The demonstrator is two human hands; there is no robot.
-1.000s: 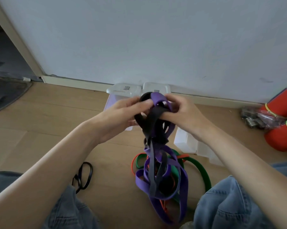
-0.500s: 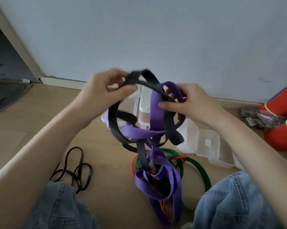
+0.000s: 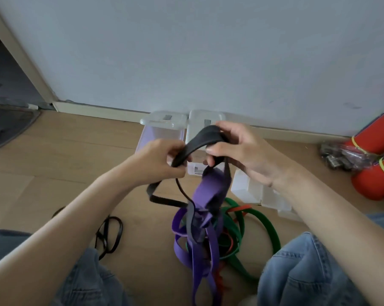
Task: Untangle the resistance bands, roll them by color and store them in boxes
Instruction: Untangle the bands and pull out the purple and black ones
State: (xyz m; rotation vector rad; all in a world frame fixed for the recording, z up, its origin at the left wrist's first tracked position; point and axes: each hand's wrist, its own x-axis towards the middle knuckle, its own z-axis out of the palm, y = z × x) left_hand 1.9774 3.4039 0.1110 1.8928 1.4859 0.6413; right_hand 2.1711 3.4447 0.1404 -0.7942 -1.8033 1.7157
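Observation:
Both hands hold a wide black band (image 3: 201, 140) stretched between them above the floor. My left hand (image 3: 159, 161) pinches its lower left end, and my right hand (image 3: 237, 149) grips its upper right end. From the right hand hangs a tangle of purple bands (image 3: 205, 195) wound with the black one. The tangle reaches down onto green bands (image 3: 268, 226) and thin orange bands (image 3: 238, 209) lying on the floor between my knees. Two clear plastic boxes (image 3: 162, 133) (image 3: 196, 168) with open lids stand against the wall behind my hands.
A thin black band (image 3: 111, 235) lies loose on the wooden floor by my left knee. More white boxes (image 3: 253, 191) sit under my right forearm. Red rolled mats (image 3: 376, 168) and a plastic bag (image 3: 341, 154) are at the right. A doorway with a dark mat (image 3: 7, 122) is at the left.
My hands have come down and closer together. The wide black loop that was spread open is now pulled into a short span between them, and the purple band has dropped below my right hand.

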